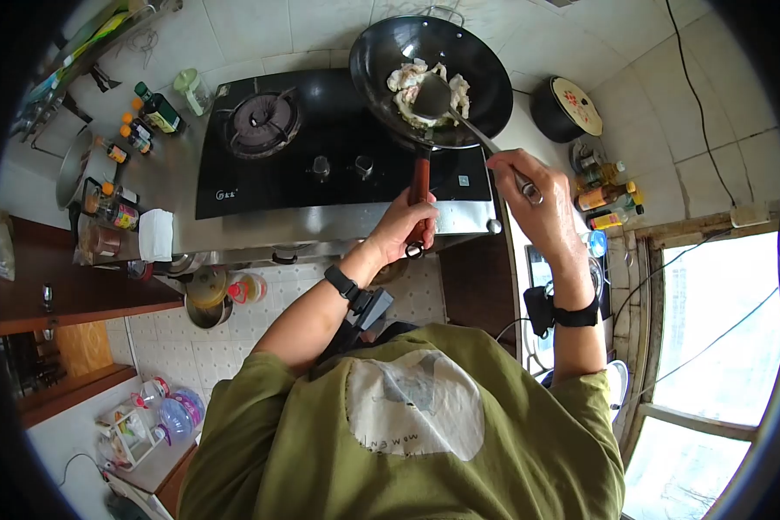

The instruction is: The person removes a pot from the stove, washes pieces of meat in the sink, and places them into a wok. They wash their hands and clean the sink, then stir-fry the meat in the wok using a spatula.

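Note:
A black wok [377, 82] sits over the right side of the gas stove, its wooden handle pointing toward me. My left hand [400, 227] is closed around that handle [420, 178]. In my right hand [536, 195] is a metal spatula [477, 130], gripped by its handle, with the blade down in the wok. Pale, whitish pieces of food [414, 76], perhaps meat, lie around the blade at the wok's middle. The blade covers part of the food.
The left burner [262, 121] stands uncovered on the stove [234, 186]. Bottles [158, 108] and a green jug [192, 91] line the left counter. To the right are a lidded black pot [568, 108], more bottles [605, 195] and a window [711, 329].

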Available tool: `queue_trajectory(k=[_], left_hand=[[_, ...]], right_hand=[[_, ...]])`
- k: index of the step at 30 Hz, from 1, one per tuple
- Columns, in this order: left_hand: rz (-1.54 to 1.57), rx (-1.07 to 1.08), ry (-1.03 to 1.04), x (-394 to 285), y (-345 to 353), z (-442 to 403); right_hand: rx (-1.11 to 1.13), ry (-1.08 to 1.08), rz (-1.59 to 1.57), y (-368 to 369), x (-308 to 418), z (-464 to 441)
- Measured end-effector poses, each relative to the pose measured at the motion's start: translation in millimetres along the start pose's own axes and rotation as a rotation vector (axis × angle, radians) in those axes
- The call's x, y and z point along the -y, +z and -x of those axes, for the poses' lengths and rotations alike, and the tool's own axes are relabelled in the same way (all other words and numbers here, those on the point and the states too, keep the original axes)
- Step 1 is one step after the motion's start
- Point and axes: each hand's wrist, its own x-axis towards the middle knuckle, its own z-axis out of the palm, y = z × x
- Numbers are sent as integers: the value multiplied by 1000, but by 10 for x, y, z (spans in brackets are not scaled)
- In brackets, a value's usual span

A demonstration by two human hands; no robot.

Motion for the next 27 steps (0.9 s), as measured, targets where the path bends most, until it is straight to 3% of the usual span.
queue_trajectory(k=[19, 24, 27], left_hand=[[-19, -67, -27, -53, 15, 47], [-1, -60, -3, -33, 1, 26], [65, -65, 16, 3, 55, 52]], right_hand=[[-96, -167, 23, 291, -294, -532], [4, -214, 109, 356, -306, -568], [-58, -189, -13, 281, -321, -518]])
